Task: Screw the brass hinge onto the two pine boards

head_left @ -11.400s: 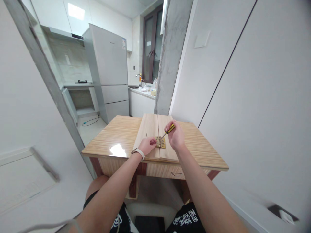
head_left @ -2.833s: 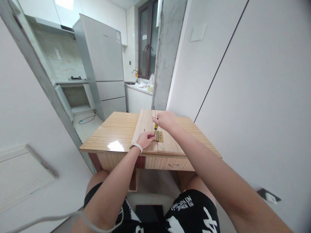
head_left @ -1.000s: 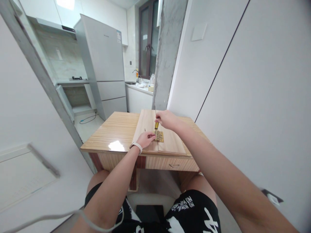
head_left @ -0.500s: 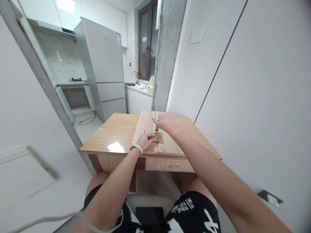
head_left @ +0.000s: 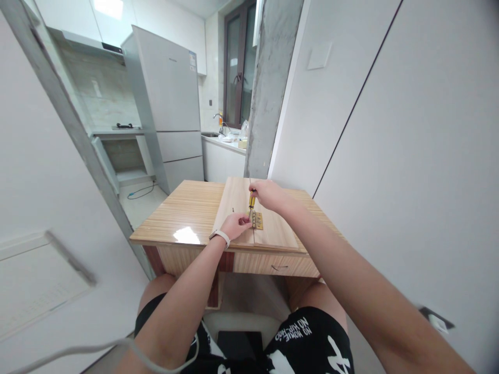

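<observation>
A yellow-and-black screwdriver (head_left: 252,200) stands nearly upright over a brass hinge (head_left: 258,221). My right hand (head_left: 267,194) is closed round the top of its handle. The hinge lies across the seam between two pale wooden boards (head_left: 237,195). At the hinge's left side my left hand (head_left: 236,225) pinches with thumb and fingers near the screwdriver's tip; whatever they hold is too small to make out. A small dark screw (head_left: 233,210) is on the left board, beyond my left hand.
Beneath the boards is a wooden desk (head_left: 171,213) with a drawer (head_left: 275,266) at its front. A white wall (head_left: 374,156) rises close on the right. A grey fridge (head_left: 177,93) and a sink counter (head_left: 222,156) stand behind. A pale cable (head_left: 78,353) crosses the lower left.
My right hand has changed its hold on the screwdriver: the thumb that stuck out leftward is now curled at the handle, and more of the handle shows. My left hand stays at the hinge.
</observation>
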Demonstrator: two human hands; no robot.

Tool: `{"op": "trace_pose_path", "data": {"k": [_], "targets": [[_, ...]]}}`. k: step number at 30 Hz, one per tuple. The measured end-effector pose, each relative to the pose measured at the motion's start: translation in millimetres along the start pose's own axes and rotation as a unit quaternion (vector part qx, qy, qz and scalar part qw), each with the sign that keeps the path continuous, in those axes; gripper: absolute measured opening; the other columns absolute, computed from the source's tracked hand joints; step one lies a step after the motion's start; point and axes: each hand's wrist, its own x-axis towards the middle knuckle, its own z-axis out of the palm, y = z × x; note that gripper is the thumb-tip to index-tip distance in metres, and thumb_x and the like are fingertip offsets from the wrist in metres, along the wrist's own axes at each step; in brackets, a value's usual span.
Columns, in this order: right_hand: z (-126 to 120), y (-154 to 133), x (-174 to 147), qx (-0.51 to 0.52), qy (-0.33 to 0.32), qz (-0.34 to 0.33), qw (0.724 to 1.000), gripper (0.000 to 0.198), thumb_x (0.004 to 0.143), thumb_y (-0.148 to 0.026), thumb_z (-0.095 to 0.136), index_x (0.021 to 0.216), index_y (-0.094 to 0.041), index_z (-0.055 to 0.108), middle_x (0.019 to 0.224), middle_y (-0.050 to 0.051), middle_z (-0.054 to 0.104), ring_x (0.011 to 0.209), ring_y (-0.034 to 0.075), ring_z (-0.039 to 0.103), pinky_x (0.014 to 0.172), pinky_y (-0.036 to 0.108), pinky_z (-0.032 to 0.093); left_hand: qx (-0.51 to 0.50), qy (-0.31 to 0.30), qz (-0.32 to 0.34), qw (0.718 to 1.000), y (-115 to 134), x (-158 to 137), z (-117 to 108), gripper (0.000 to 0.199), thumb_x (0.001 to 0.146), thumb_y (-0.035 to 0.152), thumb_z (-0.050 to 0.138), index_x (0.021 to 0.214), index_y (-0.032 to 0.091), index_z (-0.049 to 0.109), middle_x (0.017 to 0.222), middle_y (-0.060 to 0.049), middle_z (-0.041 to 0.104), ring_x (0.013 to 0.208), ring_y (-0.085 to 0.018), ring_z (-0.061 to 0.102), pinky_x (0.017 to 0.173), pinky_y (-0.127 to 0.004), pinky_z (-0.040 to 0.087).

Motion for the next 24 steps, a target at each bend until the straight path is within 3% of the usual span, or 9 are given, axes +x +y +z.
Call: {"op": "trace_pose_path", "data": {"k": [6, 10, 15, 17, 20, 24], "targets": [[1.2, 3.3, -3.5, -0.071, -0.003, 0.062, 0.996, 0.048, 0.104, -0.051, 0.040, 0.107, -0.016, 0.073, 0.109, 0.017, 0.074, 0.101, 0.027, 0.068, 0.085, 0.032, 0.046, -0.015, 0.007, -0.017, 1.000, 6.3, -2.0, -2.1, 0.031, 0.081, 0.040, 0.071, 0.100, 0.017, 0.074, 0.083, -0.005, 0.072, 0.068, -0.014, 0.058, 0.066, -0.027, 0.046], [7.4, -5.0, -5.1, -0.092, 0.020, 0.102, 0.990, 0.064, 0.103, -0.060, 0.031, 0.101, -0.015, 0.075, 0.105, 0.019, 0.074, 0.101, 0.029, 0.069, 0.084, 0.034, 0.047, -0.014, -0.005, -0.008, 1.000, 8.7, -0.7, -2.5, 0.029, 0.085, 0.041, 0.066, 0.097, 0.016, 0.074, 0.078, -0.004, 0.070, 0.066, -0.014, 0.055, 0.064, -0.026, 0.043], [11.4, -18.6, -5.1, -0.078, 0.046, 0.109, 0.990, 0.064, 0.100, -0.064, 0.036, 0.101, -0.014, 0.075, 0.102, 0.020, 0.074, 0.103, 0.031, 0.067, 0.085, 0.035, 0.048, 0.012, 0.001, 0.011, 1.000, 8.5, 0.6, -3.2, 0.030, 0.089, 0.043, 0.063, 0.085, 0.015, 0.073, 0.072, -0.002, 0.065, 0.063, -0.012, 0.050, 0.062, -0.026, 0.038], [11.1, -17.7, -4.6, -0.052, 0.051, 0.076, 0.994, 0.052, 0.100, -0.058, 0.046, 0.106, -0.015, 0.073, 0.106, 0.018, 0.073, 0.105, 0.029, 0.067, 0.087, 0.033, 0.047, 0.023, 0.005, 0.007, 1.000, 8.3, 0.5, -3.8, 0.031, 0.089, 0.044, 0.063, 0.084, 0.015, 0.073, 0.070, -0.001, 0.064, 0.063, -0.013, 0.049, 0.062, -0.026, 0.037], [9.8, -9.1, -3.6, 0.004, 0.046, -0.006, 0.999, 0.023, 0.099, -0.032, 0.057, 0.113, -0.018, 0.070, 0.113, 0.011, 0.072, 0.106, 0.023, 0.066, 0.090, 0.029, 0.045, 0.031, 0.009, 0.003, 0.999, 6.9, 0.3, -4.1, 0.032, 0.089, 0.044, 0.062, 0.083, 0.015, 0.074, 0.070, -0.002, 0.065, 0.063, -0.013, 0.050, 0.061, -0.027, 0.036], [8.2, 2.8, -2.4, 0.045, 0.025, -0.053, 0.997, 0.025, 0.095, -0.011, 0.055, 0.113, -0.019, 0.071, 0.114, 0.008, 0.072, 0.104, 0.019, 0.065, 0.089, 0.026, 0.044, 0.008, 0.005, 0.002, 1.000, 0.9, 1.5, -2.2, 0.031, 0.088, 0.043, 0.064, 0.084, 0.014, 0.075, 0.076, -0.004, 0.070, 0.067, -0.014, 0.056, 0.065, -0.027, 0.041]]}}
